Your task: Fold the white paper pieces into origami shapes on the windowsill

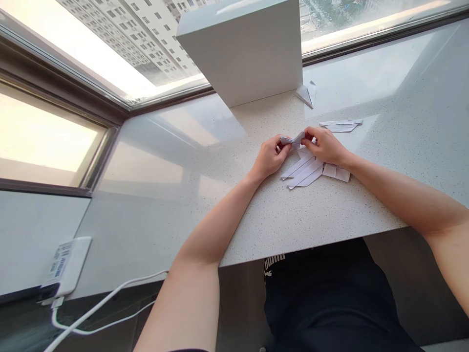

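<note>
Folded paper (pixel 297 141), left hand (pixel 271 154), right hand (pixel 326 145), both pinching

Left hand (pixel 270 155) and right hand (pixel 325 144) bare, forearms (pixel 223 225) too. Near-black clothing (pixel 330 293) below the worktop (pixel 256 234), softly creased; can't tell shirt from shorts. White PUMA lettering (pixel 275 259) and cat logo (pixel 268 274) just under worktop edge. Dark sleeve hem (pixel 188 350) well below worktop.
</note>
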{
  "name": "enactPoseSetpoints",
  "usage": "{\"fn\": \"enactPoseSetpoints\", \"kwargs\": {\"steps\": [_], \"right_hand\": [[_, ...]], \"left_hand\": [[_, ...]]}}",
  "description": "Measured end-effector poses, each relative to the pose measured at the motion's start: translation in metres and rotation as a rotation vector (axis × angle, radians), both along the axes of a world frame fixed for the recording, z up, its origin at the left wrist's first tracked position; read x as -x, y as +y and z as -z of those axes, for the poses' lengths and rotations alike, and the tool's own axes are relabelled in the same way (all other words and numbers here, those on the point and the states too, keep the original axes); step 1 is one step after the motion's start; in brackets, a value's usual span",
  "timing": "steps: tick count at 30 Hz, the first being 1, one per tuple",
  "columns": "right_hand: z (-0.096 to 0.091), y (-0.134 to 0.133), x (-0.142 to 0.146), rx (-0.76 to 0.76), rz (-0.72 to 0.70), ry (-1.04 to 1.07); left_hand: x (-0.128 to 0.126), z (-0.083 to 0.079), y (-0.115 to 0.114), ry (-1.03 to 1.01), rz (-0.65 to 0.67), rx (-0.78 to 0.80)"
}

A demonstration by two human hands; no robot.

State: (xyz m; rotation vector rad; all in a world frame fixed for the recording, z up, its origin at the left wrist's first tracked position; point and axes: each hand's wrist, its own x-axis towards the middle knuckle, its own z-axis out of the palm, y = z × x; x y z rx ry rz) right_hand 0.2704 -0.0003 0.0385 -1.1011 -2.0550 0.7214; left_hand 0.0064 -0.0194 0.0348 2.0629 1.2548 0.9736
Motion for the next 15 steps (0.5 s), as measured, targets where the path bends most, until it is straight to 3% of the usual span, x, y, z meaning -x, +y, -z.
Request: {"fn": "enactPoseSetpoints", "kwargs": {"steps": [15], "right_hand": [[-0.0051, -0.0005, -0.0019, 0.012, 0.015, 0.011]], "left_hand": [[-0.0027, 0.0008, 0.0005, 0.000, -0.052, 0.019]]}}
